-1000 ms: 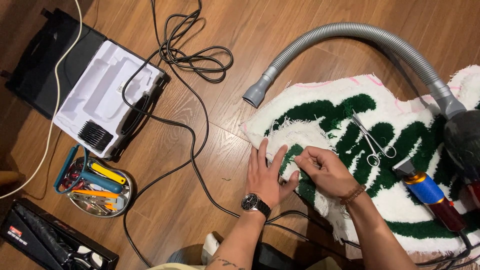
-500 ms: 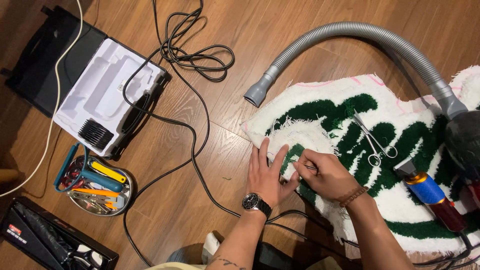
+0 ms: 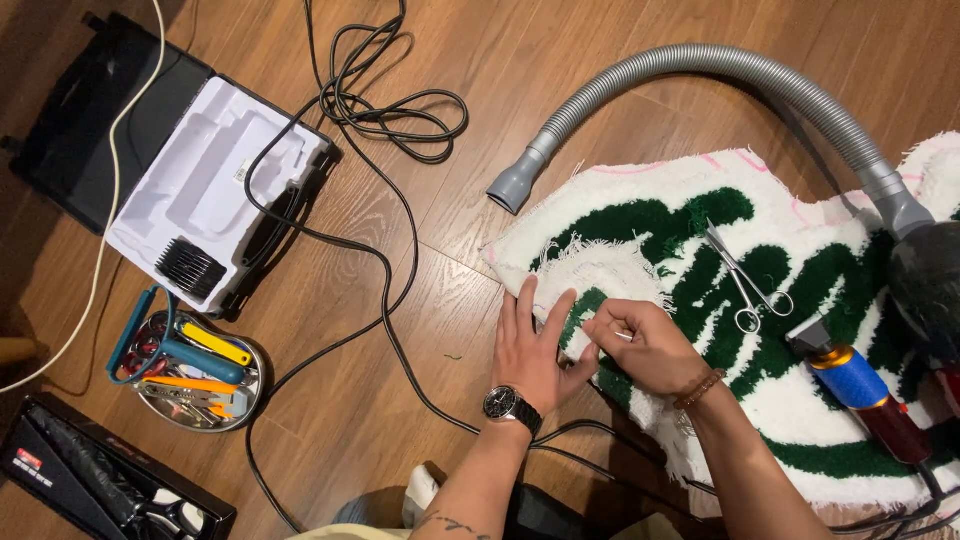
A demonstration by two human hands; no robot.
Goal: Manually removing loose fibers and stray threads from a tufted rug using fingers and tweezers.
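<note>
Wooden floor under a tufted rug; left hand fingers spread flat, right hand fingers pinching the rug.

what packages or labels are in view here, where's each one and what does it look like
Open tool case: upper left on the floor, black shell with a white moulded insert.
Small label: on that white insert, a pale rectangle with dark print.
Black box: bottom left corner, long and flat, with a small red and white label near its left end.
</note>
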